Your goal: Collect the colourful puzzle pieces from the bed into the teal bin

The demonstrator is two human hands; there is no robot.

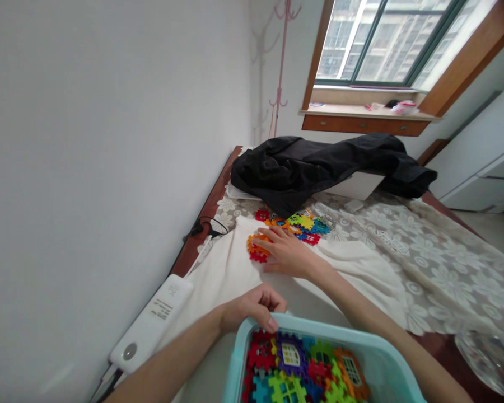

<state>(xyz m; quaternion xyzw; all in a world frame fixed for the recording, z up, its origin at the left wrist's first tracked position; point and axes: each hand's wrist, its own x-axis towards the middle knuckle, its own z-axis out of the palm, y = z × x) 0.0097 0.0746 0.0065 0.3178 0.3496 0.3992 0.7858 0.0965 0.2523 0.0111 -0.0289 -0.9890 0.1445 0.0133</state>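
Basket (252,336) bottom beyond frame edge

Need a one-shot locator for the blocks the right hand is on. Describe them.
Start at the black jacket heaped under the window, then come down the bed to the white cloth. The right hand rests there on a small orange and red block cluster, apart from the multicoloured loose pile nearer the jacket.

Two hands (288,252), one basket (239,358), one black jacket (315,165).
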